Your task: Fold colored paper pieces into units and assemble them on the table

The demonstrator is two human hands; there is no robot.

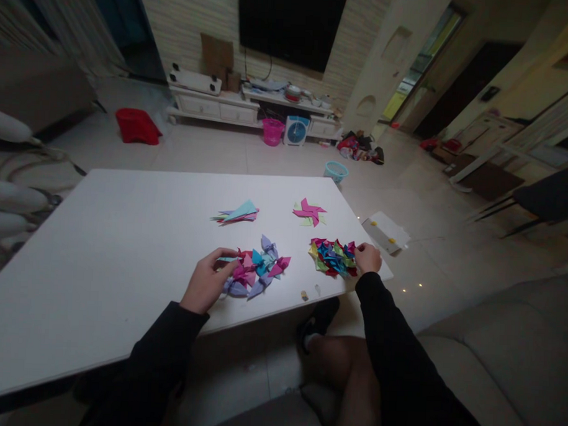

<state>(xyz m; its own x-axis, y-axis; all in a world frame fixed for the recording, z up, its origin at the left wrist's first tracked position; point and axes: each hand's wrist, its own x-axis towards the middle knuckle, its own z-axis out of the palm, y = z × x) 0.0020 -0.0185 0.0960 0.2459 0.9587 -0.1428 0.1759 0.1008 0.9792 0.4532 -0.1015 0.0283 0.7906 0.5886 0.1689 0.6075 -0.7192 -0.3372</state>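
Several folded paper pieces in lilac, pink and teal, shaped like origami cranes, lie in a loose pile (pixel 263 269) on the white table (pixel 110 232). At its left side is my left hand (pixel 206 278), thumb and forefinger closed around a thin teal paper piece (pixel 227 259). My right hand (pixel 369 259) pinches at the right edge of a second, denser pile of small folded papers (pixel 333 257) in mixed colours. What exactly its fingertips grip is partly hidden, though magenta paper shows beside them.
Farther back on the table lie a fan of pointed folded papers (pixel 240 213) and a pink and green pinwheel-shaped paper (pixel 309 212). Near the front edge sits a small brown item (pixel 304 295). A blue basket (pixel 336 171) and a white box (pixel 386 232) stand beyond the table.
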